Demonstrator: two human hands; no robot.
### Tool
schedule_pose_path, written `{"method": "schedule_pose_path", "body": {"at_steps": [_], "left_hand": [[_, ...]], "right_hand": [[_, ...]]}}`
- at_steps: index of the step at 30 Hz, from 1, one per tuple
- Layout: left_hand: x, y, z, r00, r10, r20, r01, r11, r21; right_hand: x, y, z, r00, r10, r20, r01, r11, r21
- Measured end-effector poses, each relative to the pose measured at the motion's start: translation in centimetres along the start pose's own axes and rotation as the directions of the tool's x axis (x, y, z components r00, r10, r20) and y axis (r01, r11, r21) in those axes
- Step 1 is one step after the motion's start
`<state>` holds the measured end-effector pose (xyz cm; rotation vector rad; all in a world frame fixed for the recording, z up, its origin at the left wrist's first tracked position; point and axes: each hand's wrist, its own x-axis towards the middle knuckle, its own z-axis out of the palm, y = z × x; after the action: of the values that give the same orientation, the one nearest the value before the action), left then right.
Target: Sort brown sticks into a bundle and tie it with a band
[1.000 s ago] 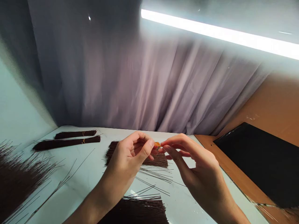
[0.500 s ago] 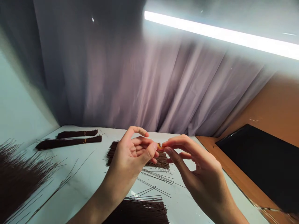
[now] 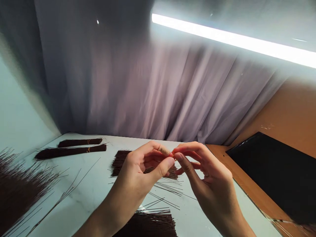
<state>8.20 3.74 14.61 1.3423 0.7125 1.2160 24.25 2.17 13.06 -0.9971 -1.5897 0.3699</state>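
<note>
My left hand [image 3: 145,168], with a tan bandage [image 3: 164,150] on its index finger, pinches thumb and index together at a tiny orange-yellow item [image 3: 175,157]. Thumb and index finger of my right hand [image 3: 209,171] close on the same item from the right, and the fingertips of both hands nearly meet. The item is mostly hidden; it looks like a thin band. Beneath and behind the hands lies a pile of dark brown sticks [image 3: 119,163]. Nearer the front edge is another dark stack [image 3: 153,224], with loose sticks [image 3: 165,187] between the two.
Two tied dark bundles [image 3: 71,152] [image 3: 80,142] lie at the back left of the white table [image 3: 86,184]. A large brush-like mass of sticks [image 3: 22,191] fills the left front. A black panel [image 3: 274,171] rests at the right, and a grey curtain [image 3: 123,82] hangs behind.
My left index finger, raised before, has come down to meet the thumb at the small orange-yellow item. My right hand keeps its pinch. The view has shifted slightly.
</note>
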Motion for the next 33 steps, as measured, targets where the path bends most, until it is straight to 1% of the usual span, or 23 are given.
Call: {"method": "schedule_pose_path", "body": {"at_steps": [6, 8, 11, 13, 17, 20, 23, 25, 28, 30, 32, 33], "left_hand": [[0.4, -0.5, -0.5, 0.997, 0.051, -0.058, -0.049, 0.998, 0.042], [0.5, -0.7, -0.6, 0.997, 0.06, -0.055, -0.057, 0.997, 0.049], [0.4, -0.7, -0.5, 0.999, 0.039, -0.033, -0.038, 0.999, 0.039], [0.4, -0.7, -0.5, 0.999, 0.025, -0.029, -0.025, 1.0, 0.019], [0.6, -0.9, -0.6, 0.998, 0.024, -0.056, -0.022, 1.0, 0.022], [0.9, -1.1, -0.9, 0.998, 0.022, -0.051, -0.017, 0.995, 0.094], [1.1, -1.3, -1.3, 1.0, -0.021, 0.019, 0.018, 0.989, 0.145], [1.3, -1.5, -1.6, 0.995, -0.082, 0.058, 0.074, 0.987, 0.142], [1.9, -2.1, -2.1, 0.99, -0.137, 0.032, 0.133, 0.985, 0.114], [2.5, -2.9, -2.6, 0.993, -0.114, 0.019, 0.109, 0.98, 0.165], [3.1, -4.1, -3.5, 0.994, -0.089, 0.071, 0.063, 0.949, 0.308], [3.3, -4.9, -4.0, 0.987, -0.106, 0.118, 0.05, 0.915, 0.4]], "right_hand": [[0.3, 0.0, -0.5, 0.998, 0.051, 0.04, -0.051, 0.999, -0.012], [0.4, 0.0, -0.5, 0.996, 0.076, 0.044, -0.078, 0.997, 0.029], [0.4, -0.3, -0.3, 0.994, 0.099, 0.04, -0.103, 0.988, 0.113], [0.4, -0.6, -0.2, 0.993, 0.1, 0.054, -0.107, 0.985, 0.135], [0.5, -0.9, -0.4, 0.989, 0.072, 0.133, -0.084, 0.993, 0.086], [0.6, -0.6, -0.8, 0.986, 0.108, 0.127, -0.118, 0.99, 0.072], [0.7, -0.1, -1.2, 0.975, 0.178, 0.131, -0.187, 0.98, 0.065], [0.9, 0.3, -1.2, 0.969, 0.216, 0.12, -0.226, 0.971, 0.074], [1.0, 0.9, -1.1, 0.955, 0.274, 0.112, -0.287, 0.95, 0.124], [0.7, 1.4, -1.4, 0.94, 0.321, 0.117, -0.336, 0.93, 0.146], [0.1, 1.7, -2.0, 0.926, 0.359, 0.113, -0.373, 0.917, 0.142], [-0.3, 1.8, -2.4, 0.92, 0.375, 0.111, -0.388, 0.912, 0.132]]}}
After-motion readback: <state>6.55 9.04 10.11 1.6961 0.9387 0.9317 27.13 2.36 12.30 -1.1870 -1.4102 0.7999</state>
